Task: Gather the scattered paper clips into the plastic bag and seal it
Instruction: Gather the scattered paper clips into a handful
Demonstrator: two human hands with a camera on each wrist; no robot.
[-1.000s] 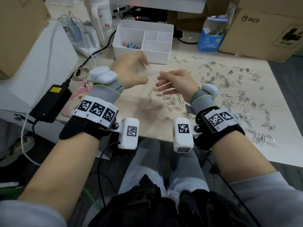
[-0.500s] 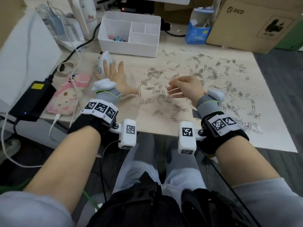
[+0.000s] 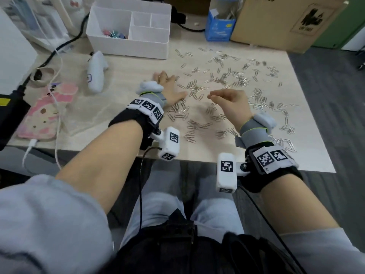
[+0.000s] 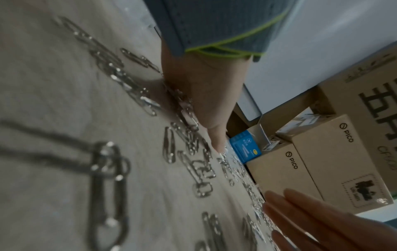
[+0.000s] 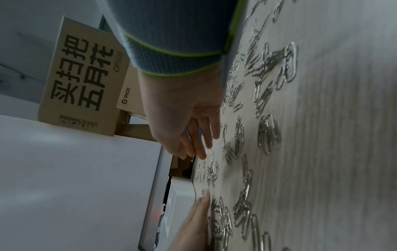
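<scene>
**Plainly loose: paper clips (image 3: 199, 89) all over the bench (image 3: 122, 80), hands apart and empty**

Nearest, at the bottom of the head view, knees in pale trousers (image 3: 213, 212) below the bench edge. Just above, at lower centre, two forearms, each wrist strapped with a marker-covered camera.

Left of centre, left hand (image 3: 169, 88) palm down on the wood, fingers straight and spread, thumb pointing right into the clips. From the left wrist view, thumb side of that hand (image 4: 204, 95) touching several clips.

Right of centre, right hand (image 3: 231, 103) over the clips, fingers loosely curled, nothing visible between them. From the right wrist view, same hand (image 5: 189, 122) with fingertips close to the wood; contact impossible to tell. Clear gap between the two hands, clips lying in it.

At middle left of the frame, beside the left forearm, a faint, clear, crinkled sheet flat on the bench, seemingly the plastic bag (image 3: 87, 119); outline hard to make out, apart from both hands. Further left, a pink phone case (image 3: 45, 113) with a white cable.

Beyond the hands, more clips, densest at centre and right. Farther up, a white organiser (image 3: 138, 46) with coloured bits in its left compartment. At upper right, a blue carton (image 3: 219, 26) beside a cardboard box (image 3: 280, 22).
</scene>
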